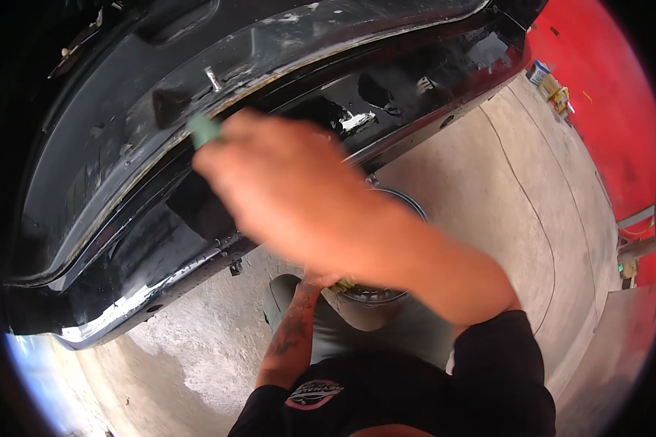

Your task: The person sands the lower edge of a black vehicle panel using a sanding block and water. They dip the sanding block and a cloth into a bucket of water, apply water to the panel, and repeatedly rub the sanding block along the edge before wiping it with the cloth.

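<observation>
My right hand, blurred by motion, reaches far across to the left and is closed round a small green piece. Only one end of that piece sticks out of the fist, so its kind cannot be made out. Hand and piece are over the raised seam of a large black car body panel, which looks wet and shiny in places. My left hand is lower down, beside a round dark-rimmed container between my knees. My right forearm hides most of its fingers. Something yellowish shows next to them.
A short metal pin stands up from the panel beyond my right hand. Concrete floor lies below, with a long crack across it. At the right is a red wall, with small packages at its foot.
</observation>
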A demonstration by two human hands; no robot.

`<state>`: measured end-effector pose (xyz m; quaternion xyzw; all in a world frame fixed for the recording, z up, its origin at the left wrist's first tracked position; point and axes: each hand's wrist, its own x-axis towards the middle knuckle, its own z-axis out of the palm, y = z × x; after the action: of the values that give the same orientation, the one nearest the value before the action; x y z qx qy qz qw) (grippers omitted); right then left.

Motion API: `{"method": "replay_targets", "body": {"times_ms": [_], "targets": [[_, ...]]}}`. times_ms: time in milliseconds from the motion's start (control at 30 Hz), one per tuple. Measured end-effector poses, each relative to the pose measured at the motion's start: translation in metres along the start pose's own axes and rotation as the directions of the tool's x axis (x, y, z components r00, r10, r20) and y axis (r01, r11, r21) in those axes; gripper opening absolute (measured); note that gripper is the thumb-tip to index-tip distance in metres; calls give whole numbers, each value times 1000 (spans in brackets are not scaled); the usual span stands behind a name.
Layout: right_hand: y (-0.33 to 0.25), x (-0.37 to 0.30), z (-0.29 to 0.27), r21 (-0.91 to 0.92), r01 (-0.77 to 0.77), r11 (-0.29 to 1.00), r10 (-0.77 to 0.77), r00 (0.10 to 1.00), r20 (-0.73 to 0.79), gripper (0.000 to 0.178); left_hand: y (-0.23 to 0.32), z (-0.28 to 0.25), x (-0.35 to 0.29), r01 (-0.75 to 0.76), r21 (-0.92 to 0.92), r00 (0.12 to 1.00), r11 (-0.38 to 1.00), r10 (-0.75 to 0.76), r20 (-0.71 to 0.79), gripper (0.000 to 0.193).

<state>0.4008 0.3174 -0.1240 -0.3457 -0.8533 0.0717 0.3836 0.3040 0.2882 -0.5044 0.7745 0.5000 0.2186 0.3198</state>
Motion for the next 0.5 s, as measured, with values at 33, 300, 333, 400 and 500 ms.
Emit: {"method": "replay_targets", "body": {"times_ms": [33, 300, 333, 400, 500], "targets": [[29, -11, -14, -159, -19, 987, 2, 995, -103, 14, 9, 3, 3, 27, 12, 999, 1000, -27, 24, 48], [165, -137, -207, -516, -445, 732, 262, 883, -389, 34, 46, -15, 17, 72, 56, 995, 996, -76, 63, 50], [155, -156, -201, -403, -502, 766, 301, 833, -464, 32, 41, -16, 11, 59, 92, 996, 994, -64, 55, 51], [139, -196, -173, -55, -667, 743, 528, 636, -563, 27, 42, -22, 7, 68, 93, 996, 993, -73, 54, 51], [147, -271, -109, 167, -736, 656, 729, 558, -396, 23, 51, -22, 12, 52, 97, 993, 994, -62, 99, 56]]}}
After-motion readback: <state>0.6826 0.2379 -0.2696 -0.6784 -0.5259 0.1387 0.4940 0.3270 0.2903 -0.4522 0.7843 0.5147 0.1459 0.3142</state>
